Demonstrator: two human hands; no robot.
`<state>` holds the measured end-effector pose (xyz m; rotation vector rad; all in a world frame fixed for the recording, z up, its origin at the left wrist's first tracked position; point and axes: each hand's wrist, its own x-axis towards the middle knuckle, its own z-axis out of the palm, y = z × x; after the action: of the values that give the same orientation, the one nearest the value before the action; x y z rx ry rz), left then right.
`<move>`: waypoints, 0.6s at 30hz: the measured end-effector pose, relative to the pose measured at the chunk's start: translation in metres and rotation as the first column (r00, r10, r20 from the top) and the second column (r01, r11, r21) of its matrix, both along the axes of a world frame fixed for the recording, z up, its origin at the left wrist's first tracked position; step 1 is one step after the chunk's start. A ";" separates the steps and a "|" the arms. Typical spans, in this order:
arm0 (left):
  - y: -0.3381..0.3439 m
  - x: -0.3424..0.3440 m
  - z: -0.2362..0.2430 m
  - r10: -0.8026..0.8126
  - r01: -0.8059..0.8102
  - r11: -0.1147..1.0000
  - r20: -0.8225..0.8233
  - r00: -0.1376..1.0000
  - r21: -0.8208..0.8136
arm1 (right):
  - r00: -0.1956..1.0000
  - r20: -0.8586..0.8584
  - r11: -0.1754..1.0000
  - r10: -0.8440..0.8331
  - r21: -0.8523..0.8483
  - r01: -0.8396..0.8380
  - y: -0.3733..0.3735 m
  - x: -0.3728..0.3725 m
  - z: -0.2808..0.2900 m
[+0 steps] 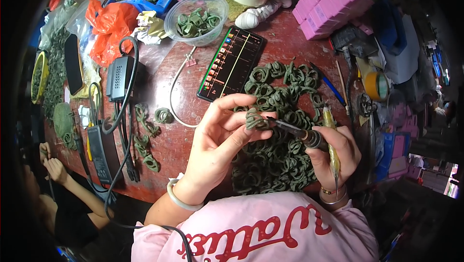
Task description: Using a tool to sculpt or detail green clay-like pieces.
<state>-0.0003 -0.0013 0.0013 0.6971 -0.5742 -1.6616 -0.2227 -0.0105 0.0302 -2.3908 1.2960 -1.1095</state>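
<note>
Between the thumb and fingers of my left hand (212, 141) is a dark green ring (254, 120), wax-like in look, with a ridged band. My right hand (342, 154) grips a soldering-iron-like pen (309, 138) with a dark handle and a thin metal tip. That tip points left and meets or nearly meets the ring; I cannot tell which. A slim tool with a mottled yellow handle (330, 136) is also tucked in my right hand, its thin point downward. Under both hands spreads a heap of similar green rings (285, 163).
A lit phone (232, 64) lies beyond my hands, near a clear tub (197, 20) of green pieces. Black power adapters (104, 153) and cables lie left. Pink blocks (333, 3) stand back right; a blue pen (333, 90) lies right. Another person's hand (55, 169) is at far left.
</note>
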 end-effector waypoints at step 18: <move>-0.003 0.017 -0.007 -0.099 0.123 0.987 -0.208 0.973 0.107 | 1.000 0.018 1.000 -0.006 0.003 0.006 0.001 -0.002 -0.001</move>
<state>0.0168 -0.0042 -0.0054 0.5804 -0.3764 -1.8584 -0.2250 -0.0100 0.0291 -2.3712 1.2990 -1.1277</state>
